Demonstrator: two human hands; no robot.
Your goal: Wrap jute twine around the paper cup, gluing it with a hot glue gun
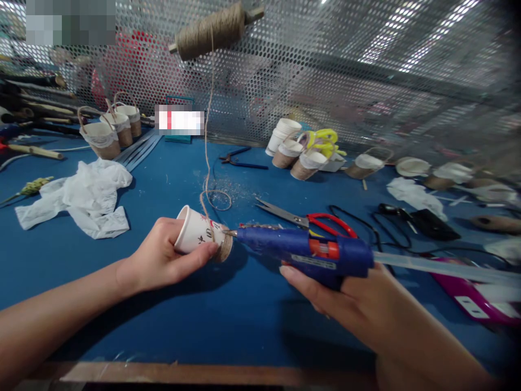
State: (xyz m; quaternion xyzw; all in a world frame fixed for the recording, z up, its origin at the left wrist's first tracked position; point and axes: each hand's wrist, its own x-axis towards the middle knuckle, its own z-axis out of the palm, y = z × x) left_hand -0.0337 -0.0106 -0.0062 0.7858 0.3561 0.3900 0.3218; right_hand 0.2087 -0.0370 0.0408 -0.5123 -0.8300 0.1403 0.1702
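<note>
A white paper cup (192,231) lies tilted in my left hand (166,252), its open rim toward the upper left. Brown twine (223,248) is wound around the base end, and my left thumb presses near it. From there a strand (208,119) runs up to a twine spool (211,32) hanging above. My right hand (334,298) is wrapped round the handle of a blue glue gun (285,247). The gun's metal nozzle points left and meets the cup beside the twine. A clear glue stick (431,264) sticks out of its back.
Red-handled scissors (331,221) and blue pliers (244,163) lie beyond the hands. White lace (87,193) is at left. Twine-wrapped cups (106,147) stand at back left, others (307,168) at back right. A purple power strip (468,293) and black cables are at right.
</note>
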